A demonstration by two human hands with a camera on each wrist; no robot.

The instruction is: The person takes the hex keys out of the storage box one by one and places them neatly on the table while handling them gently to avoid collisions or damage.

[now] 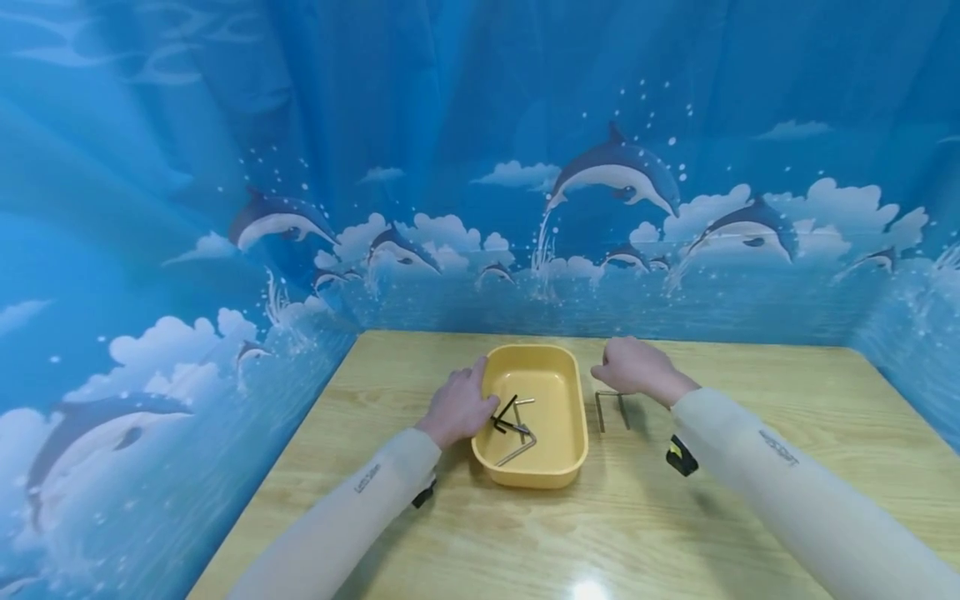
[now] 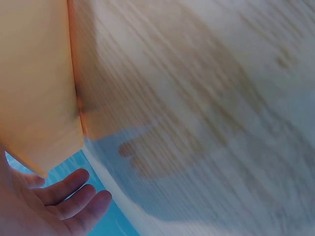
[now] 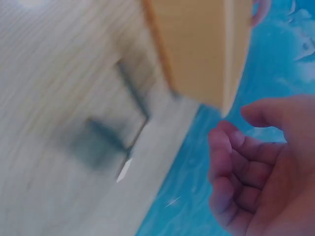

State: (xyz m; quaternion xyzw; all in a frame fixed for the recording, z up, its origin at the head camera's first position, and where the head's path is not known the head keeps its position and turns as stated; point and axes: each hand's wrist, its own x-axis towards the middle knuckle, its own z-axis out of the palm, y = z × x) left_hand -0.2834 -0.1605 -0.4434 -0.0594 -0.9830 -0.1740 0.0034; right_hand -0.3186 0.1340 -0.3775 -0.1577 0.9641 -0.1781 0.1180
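Observation:
My left hand (image 1: 459,407) holds the left rim of a yellow plastic tray (image 1: 564,477), thumb over the edge. In the left wrist view its other fingers (image 2: 74,196) stick out loosely past the tray's outer wall. Several L-shaped hex keys, black and silver, lie crossed in the tray's left half, including a silver hex key (image 1: 517,451). On the table right of the tray lie two more hex keys (image 1: 601,412). Just above and beyond them hovers my right hand (image 1: 636,365). The right wrist view shows its fingers loosely curled, thumb apart, nothing between them.
Everything stands on a light wood-grain table (image 1: 525,542). A blue curtain (image 1: 450,167) printed with dolphins and clouds hangs along the table's back and left edges. A dark strap piece (image 1: 682,456) hangs under the right wrist.

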